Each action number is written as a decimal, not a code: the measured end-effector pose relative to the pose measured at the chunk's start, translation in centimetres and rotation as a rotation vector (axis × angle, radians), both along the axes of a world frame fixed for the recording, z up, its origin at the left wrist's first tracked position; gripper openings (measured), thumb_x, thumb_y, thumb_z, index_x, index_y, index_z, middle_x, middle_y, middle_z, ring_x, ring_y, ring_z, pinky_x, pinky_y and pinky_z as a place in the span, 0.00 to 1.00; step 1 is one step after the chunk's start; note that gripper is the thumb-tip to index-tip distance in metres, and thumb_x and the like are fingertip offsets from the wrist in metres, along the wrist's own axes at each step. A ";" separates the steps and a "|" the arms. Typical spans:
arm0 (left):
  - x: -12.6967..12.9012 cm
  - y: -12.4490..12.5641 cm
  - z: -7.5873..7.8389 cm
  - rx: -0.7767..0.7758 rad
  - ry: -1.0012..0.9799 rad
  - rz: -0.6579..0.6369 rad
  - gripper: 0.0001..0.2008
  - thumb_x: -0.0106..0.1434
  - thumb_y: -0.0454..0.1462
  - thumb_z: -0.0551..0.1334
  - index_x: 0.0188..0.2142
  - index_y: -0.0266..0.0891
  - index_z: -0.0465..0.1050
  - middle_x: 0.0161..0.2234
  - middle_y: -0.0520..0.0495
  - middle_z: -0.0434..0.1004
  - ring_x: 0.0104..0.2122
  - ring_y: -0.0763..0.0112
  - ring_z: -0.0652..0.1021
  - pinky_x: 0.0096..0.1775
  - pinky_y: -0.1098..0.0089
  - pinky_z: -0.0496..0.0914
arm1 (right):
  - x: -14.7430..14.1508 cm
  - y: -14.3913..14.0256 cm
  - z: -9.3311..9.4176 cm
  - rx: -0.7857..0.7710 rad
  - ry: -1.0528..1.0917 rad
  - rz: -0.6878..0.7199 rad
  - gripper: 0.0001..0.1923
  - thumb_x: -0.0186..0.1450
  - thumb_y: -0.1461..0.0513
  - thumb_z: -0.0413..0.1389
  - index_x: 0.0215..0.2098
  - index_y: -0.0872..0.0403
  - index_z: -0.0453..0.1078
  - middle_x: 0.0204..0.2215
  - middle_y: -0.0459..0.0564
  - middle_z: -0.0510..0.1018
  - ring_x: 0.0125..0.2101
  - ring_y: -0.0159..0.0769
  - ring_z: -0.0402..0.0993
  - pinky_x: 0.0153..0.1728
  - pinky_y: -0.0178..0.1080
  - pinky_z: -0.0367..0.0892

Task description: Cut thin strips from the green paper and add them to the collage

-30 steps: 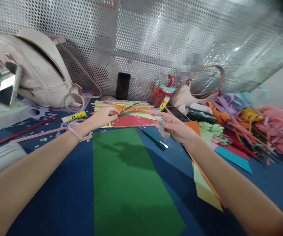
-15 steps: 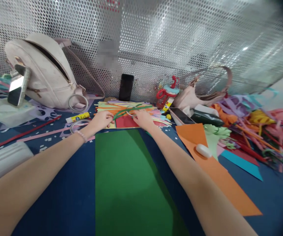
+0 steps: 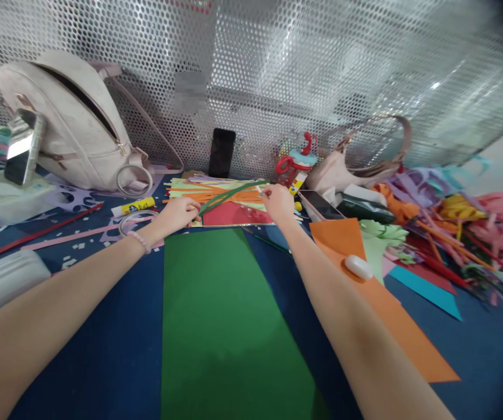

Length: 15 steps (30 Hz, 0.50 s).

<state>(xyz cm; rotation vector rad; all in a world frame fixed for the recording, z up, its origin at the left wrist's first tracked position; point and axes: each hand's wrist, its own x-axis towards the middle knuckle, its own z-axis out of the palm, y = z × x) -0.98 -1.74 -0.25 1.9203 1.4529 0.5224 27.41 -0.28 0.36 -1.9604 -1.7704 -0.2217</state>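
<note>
Right hand now farther right, two hands on one green strip.

Green strip: thin matt paper, pinched between left hand and right hand. Green sheet in the middle of the bench: matt, smooth paper. Orange sheet toward the right edge: same matt paper. Bench cover: dark blue, matt, looks like cloth. Back wall: perforated metal, shiny. Backpack at back left corner: pale, soft, matt, with a metal ring. Phone at back edge: glossy black. Glue stick: glossy plastic.
</note>
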 end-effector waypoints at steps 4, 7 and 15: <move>0.0 0.0 0.1 0.006 0.001 -0.017 0.14 0.70 0.42 0.59 0.49 0.34 0.69 0.40 0.46 0.74 0.33 0.70 0.77 0.36 0.66 0.75 | 1.4 0.8 -0.2 0.079 0.110 -0.032 0.15 0.69 0.56 0.55 0.51 0.56 0.69 0.47 0.53 0.74 0.43 0.38 0.74 0.43 0.46 0.73; 0.0 0.0 0.1 0.021 0.006 -0.032 0.14 0.70 0.42 0.59 0.50 0.35 0.69 0.41 0.45 0.74 0.34 0.70 0.77 0.36 0.66 0.75 | 2.1 1.3 0.0 0.185 0.173 -0.036 0.15 0.69 0.56 0.55 0.51 0.56 0.69 0.47 0.53 0.74 0.43 0.38 0.74 0.43 0.47 0.72; -0.3 -0.6 0.6 0.139 0.121 -0.066 0.13 0.70 0.43 0.59 0.47 0.34 0.71 0.39 0.46 0.75 0.34 0.70 0.77 0.37 0.65 0.75 | -0.1 0.6 0.0 0.246 0.161 0.211 0.14 0.69 0.57 0.55 0.50 0.56 0.69 0.48 0.53 0.74 0.44 0.38 0.73 0.45 0.47 0.71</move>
